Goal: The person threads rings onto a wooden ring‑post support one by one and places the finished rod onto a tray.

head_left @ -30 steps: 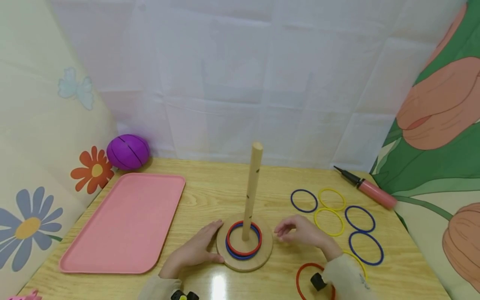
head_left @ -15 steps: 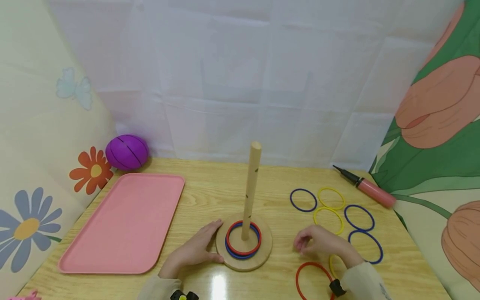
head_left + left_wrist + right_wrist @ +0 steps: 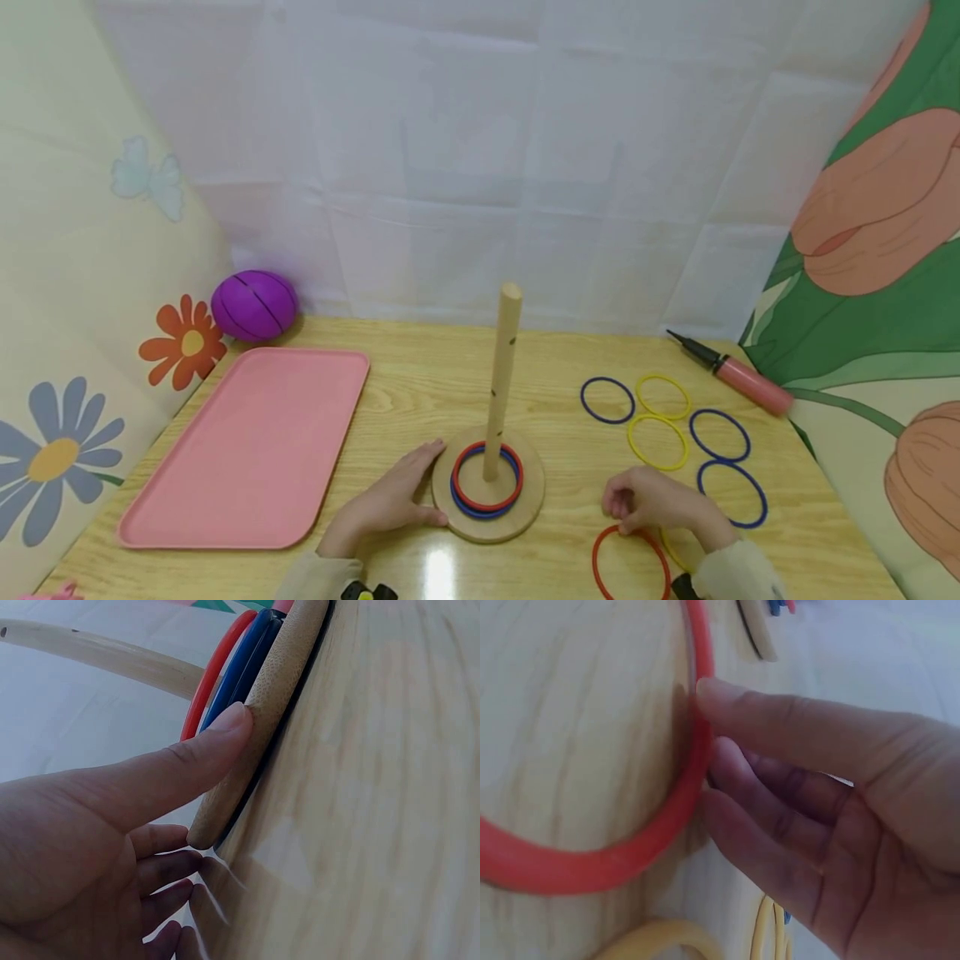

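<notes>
A wooden ring-toss stand has a round base [image 3: 533, 492] and an upright post [image 3: 503, 375]. Around the post, a red ring [image 3: 519, 467] lies over blue ones. My left hand [image 3: 386, 502] rests against the base's left side, its fingers spread; in the left wrist view the thumb [image 3: 225, 724] touches the wooden edge [image 3: 289, 667]. To the right, my right hand [image 3: 656, 500] is at a loose red ring [image 3: 597, 562] on the table. In the right wrist view, thumb and fingertips pinch that red ring [image 3: 679, 802], the thumb on top and fingers along its outer side.
Loose blue rings [image 3: 632, 398] and yellow rings [image 3: 686, 450] lie right of the stand, one yellow ring partly under the right wrist. A hand pump [image 3: 750, 385] lies at the far right. A pink tray [image 3: 247, 450] and purple ball [image 3: 255, 305] are on the left.
My right hand has moved away from the stand's base, right and toward me, to the loose red ring, and its thumb and fingers have come onto it. The left hand stays put.
</notes>
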### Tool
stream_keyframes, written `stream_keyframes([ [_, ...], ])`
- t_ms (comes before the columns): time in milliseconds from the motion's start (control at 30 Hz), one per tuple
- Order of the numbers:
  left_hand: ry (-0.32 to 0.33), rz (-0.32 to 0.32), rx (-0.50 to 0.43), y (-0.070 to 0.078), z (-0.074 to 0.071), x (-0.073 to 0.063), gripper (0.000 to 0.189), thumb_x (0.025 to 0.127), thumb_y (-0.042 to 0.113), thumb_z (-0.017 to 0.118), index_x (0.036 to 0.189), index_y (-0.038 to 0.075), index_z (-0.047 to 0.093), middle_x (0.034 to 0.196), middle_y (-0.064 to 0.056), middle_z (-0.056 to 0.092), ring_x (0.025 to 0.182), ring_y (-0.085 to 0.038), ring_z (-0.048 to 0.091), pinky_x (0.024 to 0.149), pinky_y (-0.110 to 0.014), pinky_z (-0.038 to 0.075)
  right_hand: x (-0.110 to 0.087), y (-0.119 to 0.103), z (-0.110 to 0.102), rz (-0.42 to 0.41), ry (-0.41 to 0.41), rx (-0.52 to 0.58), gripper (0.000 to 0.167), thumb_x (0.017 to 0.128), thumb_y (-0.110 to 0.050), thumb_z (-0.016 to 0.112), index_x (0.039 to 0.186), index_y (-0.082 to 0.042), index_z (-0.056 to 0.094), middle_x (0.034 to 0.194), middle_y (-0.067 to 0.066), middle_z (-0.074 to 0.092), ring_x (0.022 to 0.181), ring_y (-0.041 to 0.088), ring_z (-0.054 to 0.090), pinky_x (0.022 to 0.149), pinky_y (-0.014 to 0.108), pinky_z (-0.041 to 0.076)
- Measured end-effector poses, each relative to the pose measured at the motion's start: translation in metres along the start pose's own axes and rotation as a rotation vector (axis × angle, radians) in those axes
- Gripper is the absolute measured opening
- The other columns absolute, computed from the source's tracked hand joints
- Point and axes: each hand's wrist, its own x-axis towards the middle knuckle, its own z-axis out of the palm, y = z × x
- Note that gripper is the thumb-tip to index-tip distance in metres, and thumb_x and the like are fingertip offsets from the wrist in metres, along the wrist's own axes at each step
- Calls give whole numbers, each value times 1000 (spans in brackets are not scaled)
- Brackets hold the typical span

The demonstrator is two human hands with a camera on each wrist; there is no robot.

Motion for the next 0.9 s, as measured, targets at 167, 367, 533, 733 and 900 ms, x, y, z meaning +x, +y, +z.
stream_keyframes([
  [167, -1, -2, -4, 0, 0, 0, 102, 73, 35, 83, 148, -6, 27, 154, -30, 28, 143, -50, 22, 117, -63, 19, 0, -1, 4, -41, 30, -56, 21, 71, 3, 76, 80, -13, 66, 74, -10, 60, 67, -4, 51, 60, 16, 48],
  [367, 5, 4, 1, 1, 0, 0, 102, 73, 35, 83, 148, -7, 28, 153, -31, 29, 142, -51, 23, 117, -64, 19, 1, -3, 7, -49, 61, -67, 18, 74, 2, 75, 79, -13, 66, 74, -10, 61, 67, -4, 51, 60, 15, 48],
  [533, -4, -3, -5, 0, 0, 0, 103, 73, 36, 83, 149, -6, 27, 154, -30, 28, 143, -50, 22, 117, -64, 19, 3, 0, 8, -35, 94, -58, 11, 81, -5, 73, 83, -14, 69, 79, -9, 64, 71, -3, 53, 63, 16, 47],
  [733, -9, -6, -10, -1, 0, 0, 103, 73, 36, 82, 149, -5, 27, 155, -29, 27, 143, -50, 21, 117, -64, 19, 5, 6, 7, -62, 143, -7, 6, 84, -11, 73, 88, -12, 69, 85, -6, 67, 75, -4, 55, 66, 16, 49],
  [900, -11, -8, -15, -1, 0, 0, 103, 73, 37, 82, 149, -5, 27, 155, -29, 26, 144, -50, 20, 117, -64, 18, 5, 6, 4, -21, 149, 79, 7, 87, -14, 71, 93, -12, 68, 93, -1, 69, 81, 1, 59, 68, 18, 50],
])
